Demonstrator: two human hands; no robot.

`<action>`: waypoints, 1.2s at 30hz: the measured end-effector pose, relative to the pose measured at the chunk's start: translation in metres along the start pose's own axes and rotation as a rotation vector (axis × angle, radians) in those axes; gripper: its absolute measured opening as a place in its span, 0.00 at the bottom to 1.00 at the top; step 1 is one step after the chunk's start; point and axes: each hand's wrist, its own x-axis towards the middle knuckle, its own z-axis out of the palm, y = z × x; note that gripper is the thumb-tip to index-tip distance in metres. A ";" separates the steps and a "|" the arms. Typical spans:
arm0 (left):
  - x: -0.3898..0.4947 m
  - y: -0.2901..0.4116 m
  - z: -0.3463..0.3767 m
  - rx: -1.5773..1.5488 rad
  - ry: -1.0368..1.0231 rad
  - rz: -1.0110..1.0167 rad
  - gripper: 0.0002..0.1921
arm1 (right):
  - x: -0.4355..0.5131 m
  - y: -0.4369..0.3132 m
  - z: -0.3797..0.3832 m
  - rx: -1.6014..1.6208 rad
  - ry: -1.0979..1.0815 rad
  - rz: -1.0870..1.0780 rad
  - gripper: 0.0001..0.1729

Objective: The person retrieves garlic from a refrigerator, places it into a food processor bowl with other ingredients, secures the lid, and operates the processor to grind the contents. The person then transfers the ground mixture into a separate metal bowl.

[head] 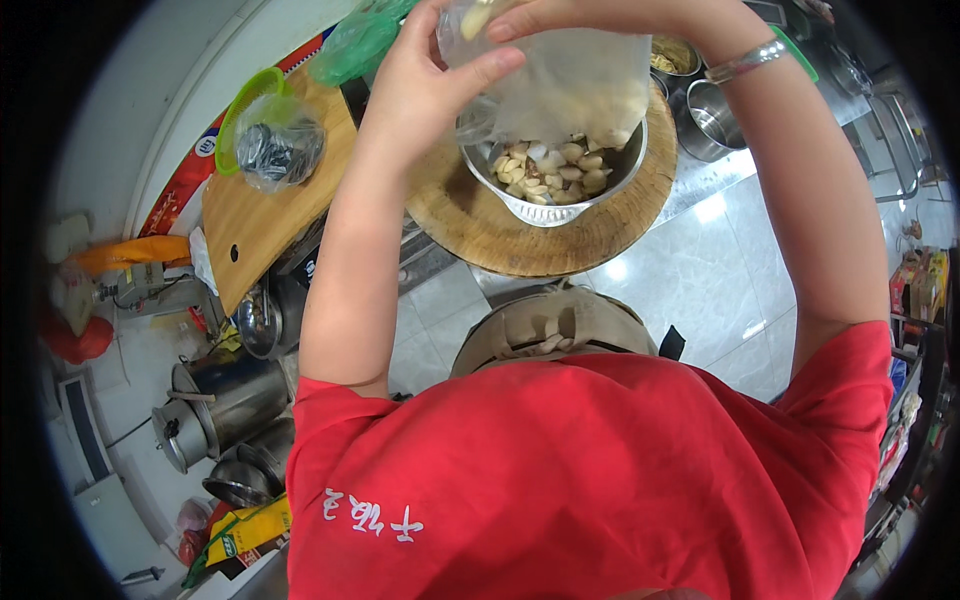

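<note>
A translucent plastic bag with pale pieces inside hangs over a metal bowl. My left hand grips the bag's upper left side, its thumb lying across the front. My right hand is at the bag's top; its thumb is beside a pale clove, while the other fingers are hidden or cut off by the picture's top edge. In the bowl lie several peeled cloves that look like garlic, some larger and browner. The bag's lower part covers the bowl's far side.
The bowl stands on a round wooden chopping block. To the left, a wooden board bears a green basket and a plastic bag with dark contents. Metal pots stand at the right; a large stockpot is lower left.
</note>
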 end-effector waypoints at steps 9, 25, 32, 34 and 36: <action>0.017 -0.016 0.016 0.188 0.160 -0.022 0.19 | -0.015 0.023 0.011 0.197 0.047 0.097 0.42; 0.020 -0.005 -0.005 0.404 0.124 -0.045 0.33 | -0.070 0.064 0.053 0.744 0.433 0.406 0.12; 0.012 0.002 -0.038 0.368 0.049 -0.079 0.33 | -0.043 0.033 0.045 0.791 0.514 0.423 0.10; 0.007 0.002 -0.045 0.356 0.046 -0.053 0.32 | -0.033 0.027 0.041 0.712 0.488 0.392 0.11; 0.010 0.008 -0.043 0.284 -0.058 -0.119 0.44 | -0.024 0.023 0.039 0.643 0.442 0.333 0.11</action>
